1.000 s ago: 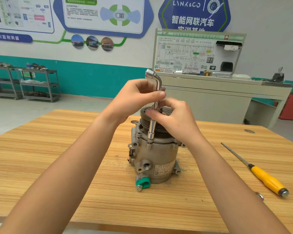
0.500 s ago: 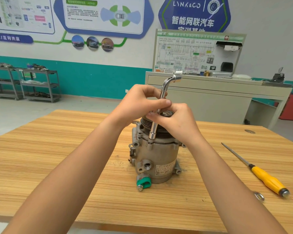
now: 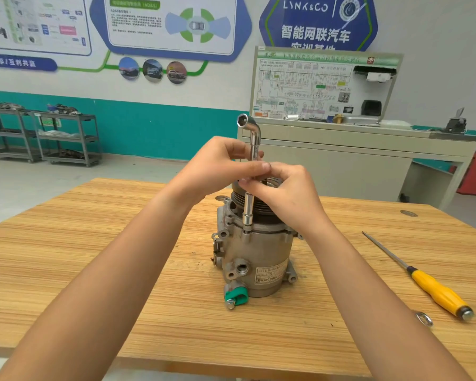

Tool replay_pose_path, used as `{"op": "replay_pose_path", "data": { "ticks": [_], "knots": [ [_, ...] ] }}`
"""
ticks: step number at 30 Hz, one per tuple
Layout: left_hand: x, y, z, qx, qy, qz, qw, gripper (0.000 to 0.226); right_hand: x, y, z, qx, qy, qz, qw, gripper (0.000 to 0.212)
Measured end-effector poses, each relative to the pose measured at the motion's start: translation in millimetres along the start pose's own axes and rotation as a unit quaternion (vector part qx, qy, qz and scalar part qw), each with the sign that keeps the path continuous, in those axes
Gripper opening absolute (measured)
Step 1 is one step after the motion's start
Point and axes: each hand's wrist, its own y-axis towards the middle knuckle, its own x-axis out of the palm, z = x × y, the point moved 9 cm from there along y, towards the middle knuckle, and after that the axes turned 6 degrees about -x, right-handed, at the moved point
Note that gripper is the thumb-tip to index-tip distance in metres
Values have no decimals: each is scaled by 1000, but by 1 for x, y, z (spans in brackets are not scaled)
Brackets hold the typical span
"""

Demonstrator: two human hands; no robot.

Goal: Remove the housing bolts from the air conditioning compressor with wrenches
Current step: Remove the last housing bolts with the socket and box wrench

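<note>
On the wooden table, the grey metal compressor stands upright; the L-shaped chrome socket wrench rises vertically from its housing bolt, short arm pointing left, pinched by left hand and right hand.

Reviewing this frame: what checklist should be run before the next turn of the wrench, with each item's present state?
1. Socket wrench lower end seated on the housing bolt: ok.
2. Left hand and right hand both grip the wrench shaft: ok.
3. Shaft roughly upright: ok.
4. Compressor steadied by a hand: not ok, it stands free on the table.
5. How far the bolt is out: cannot tell.
6. Screwdriver apart from the work: ok.
</note>
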Motion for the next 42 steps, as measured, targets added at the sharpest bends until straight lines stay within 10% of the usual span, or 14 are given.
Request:
{"op": "replay_pose_path", "data": {
  "ticks": [5, 24, 36, 42],
  "knots": [
    [5, -7, 2, -2, -45, -88, 995, 18, 6, 3, 1, 4, 2, -72, 997, 16],
    [2, -5, 4, 30, -56, 0, 998, 6, -3, 1, -2, -9, 15, 26, 1000, 17],
    [13, -7, 5, 35, -97, -109, 989, 23, 10, 9, 4, 16, 4, -129, 992, 22],
    [-3, -1, -4, 30, -73, -2, 997, 13, -8, 3, 7, 10, 23, 20, 999, 10]
  ]
}}
